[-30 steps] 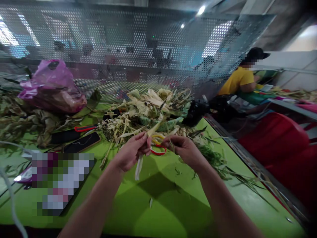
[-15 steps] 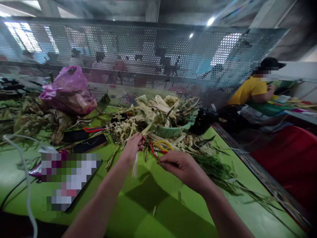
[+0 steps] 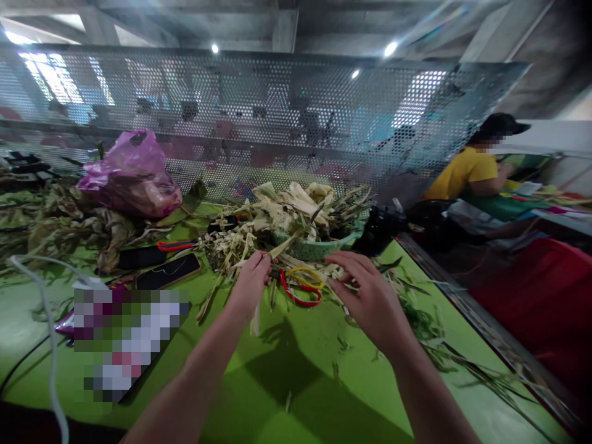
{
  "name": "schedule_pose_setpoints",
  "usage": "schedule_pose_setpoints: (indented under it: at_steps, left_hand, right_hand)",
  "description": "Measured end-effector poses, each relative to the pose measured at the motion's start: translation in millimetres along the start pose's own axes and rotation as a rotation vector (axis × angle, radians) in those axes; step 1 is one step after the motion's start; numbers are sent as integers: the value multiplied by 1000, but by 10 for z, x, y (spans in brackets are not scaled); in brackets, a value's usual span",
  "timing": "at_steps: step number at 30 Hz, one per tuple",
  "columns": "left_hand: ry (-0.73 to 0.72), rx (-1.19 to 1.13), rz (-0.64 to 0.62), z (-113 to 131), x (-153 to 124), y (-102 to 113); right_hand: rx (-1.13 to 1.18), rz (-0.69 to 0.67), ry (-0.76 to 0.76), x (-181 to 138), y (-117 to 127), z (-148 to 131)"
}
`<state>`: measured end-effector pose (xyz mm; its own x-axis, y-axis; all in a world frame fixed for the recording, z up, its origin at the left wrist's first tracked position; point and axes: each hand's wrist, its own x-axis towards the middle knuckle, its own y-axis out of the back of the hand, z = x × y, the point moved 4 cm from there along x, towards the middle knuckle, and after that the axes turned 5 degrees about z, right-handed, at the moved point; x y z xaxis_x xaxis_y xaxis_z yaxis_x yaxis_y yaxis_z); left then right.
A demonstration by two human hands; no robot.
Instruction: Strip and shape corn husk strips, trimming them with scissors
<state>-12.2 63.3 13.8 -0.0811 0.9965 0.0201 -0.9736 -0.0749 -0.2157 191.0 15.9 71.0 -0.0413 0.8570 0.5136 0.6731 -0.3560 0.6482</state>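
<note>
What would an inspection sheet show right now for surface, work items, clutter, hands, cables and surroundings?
Surface: green tabletop, small scraps scattered on it.
Work items: pale leaf strip in hand; green basket heaped with dry leaves; red-and-yellow loops, probably scissor handles, between the hands.
Clutter: purple plastic bag, phone-like dark slab, red-handled tool, green strands.
Hands: left hand pinches the strip; right hand open, nothing seen held.
Cables: white cable and black cable, both at left.
Surroundings: perforated screen behind; person in yellow seated beyond, right.
</note>
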Motion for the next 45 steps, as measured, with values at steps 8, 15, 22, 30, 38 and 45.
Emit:
schedule_pose_setpoints:
  at_steps: [8, 15, 22, 30, 38, 45]
  left_hand:
    - [-181, 307, -167, 1, -214, -291]
    - [-241, 440, -198, -9, -219, -307]
    - [-270, 504, -119, -50, -175, -257]
    - [-385, 575, -127, 7, -252, -253]
    - [-533, 754, -341, 129, -298, -332]
    - [-439, 616, -465, 122, -262, -287]
  right_hand:
    - [1064, -290, -545, -205, -621, -190]
    - [915, -253, -540, -194, -719, -23]
    - [259, -69, -45, -174, -569, -160]
    - [6, -70, 142, -181, -465, -223]
    - [-10, -51, 119, -91, -326, -123]
    - [129, -131, 116, -23, -220, -106]
